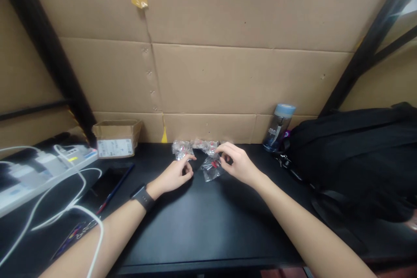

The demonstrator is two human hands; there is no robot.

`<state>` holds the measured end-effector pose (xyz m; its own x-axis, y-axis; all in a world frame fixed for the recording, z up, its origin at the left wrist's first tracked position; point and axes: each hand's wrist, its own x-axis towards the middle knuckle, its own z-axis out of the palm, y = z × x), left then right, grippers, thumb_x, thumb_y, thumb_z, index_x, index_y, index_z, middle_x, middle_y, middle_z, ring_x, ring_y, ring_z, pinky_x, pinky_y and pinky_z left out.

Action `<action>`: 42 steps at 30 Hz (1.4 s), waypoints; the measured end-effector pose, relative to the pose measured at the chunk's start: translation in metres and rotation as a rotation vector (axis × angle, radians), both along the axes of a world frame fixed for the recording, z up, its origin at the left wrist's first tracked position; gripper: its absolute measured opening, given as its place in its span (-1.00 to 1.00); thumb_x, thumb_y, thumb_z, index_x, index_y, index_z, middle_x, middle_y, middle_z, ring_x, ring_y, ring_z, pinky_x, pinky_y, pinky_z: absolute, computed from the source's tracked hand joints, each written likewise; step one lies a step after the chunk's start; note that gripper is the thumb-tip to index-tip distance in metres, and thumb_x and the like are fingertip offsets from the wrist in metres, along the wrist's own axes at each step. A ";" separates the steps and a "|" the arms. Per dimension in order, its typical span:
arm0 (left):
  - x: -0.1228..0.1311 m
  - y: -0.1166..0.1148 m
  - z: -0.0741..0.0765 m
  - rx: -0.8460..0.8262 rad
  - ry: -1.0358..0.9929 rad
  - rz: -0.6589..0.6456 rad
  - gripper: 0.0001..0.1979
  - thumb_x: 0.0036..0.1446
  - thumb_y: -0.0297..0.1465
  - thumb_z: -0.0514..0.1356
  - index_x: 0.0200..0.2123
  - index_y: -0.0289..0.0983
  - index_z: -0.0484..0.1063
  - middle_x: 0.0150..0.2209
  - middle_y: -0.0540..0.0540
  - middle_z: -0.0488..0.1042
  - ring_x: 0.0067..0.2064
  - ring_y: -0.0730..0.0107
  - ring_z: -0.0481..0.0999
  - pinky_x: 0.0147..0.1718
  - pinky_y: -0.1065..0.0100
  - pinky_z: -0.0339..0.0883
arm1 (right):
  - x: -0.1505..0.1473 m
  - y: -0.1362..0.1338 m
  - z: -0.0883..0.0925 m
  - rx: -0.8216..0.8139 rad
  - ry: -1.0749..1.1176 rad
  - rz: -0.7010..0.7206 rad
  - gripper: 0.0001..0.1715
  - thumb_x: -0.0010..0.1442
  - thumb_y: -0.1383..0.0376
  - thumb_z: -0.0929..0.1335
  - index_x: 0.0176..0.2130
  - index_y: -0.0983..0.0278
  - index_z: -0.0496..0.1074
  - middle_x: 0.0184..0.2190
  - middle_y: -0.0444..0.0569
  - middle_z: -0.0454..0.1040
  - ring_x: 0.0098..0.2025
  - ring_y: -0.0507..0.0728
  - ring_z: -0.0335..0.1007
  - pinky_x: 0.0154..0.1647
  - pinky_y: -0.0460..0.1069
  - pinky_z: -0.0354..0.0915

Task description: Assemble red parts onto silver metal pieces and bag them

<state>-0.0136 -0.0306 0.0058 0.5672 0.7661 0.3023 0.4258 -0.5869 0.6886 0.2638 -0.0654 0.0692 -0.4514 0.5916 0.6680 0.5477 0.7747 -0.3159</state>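
Several small clear plastic bags with red bits inside lie in a loose arc at the back of the black table. My left hand point(176, 175), with a dark watch point(143, 197) on its wrist, rests by the left bag point(183, 148). Its thumb and index finger are curved and apart, and nothing shows between them. My right hand point(239, 163) hovers over the right side of the arc, with fingers bent and a gap between thumb and fingertips. Those fingertips reach the edge of the nearest bag point(211, 173); whether they touch it I cannot tell.
A small cardboard box point(115, 132) stands back left, beside a white power strip point(48, 169) with cables and a dark tablet-like device point(109, 182). To the right are a blue-lidded bottle point(278, 128) and a black backpack point(355, 160). A cardboard wall point(208, 78) closes the back.
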 end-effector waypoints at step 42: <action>0.008 -0.005 0.007 -0.534 -0.403 -0.039 -0.37 0.11 -0.25 0.36 0.20 -0.25 0.27 -0.30 -0.11 0.61 -0.35 0.35 0.57 -0.37 0.38 0.36 | -0.031 -0.009 -0.023 -0.117 0.179 0.131 -0.80 0.22 0.45 0.34 -0.20 0.19 0.49 -0.22 -0.01 0.47 -0.27 0.10 0.44 -0.25 -0.01 0.41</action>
<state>-0.0052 -0.0355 0.0132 0.5196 0.8506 0.0810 0.0601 -0.1309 0.9896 0.2328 -0.0739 0.0460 -0.4101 0.6138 0.6746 0.3724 0.7879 -0.4905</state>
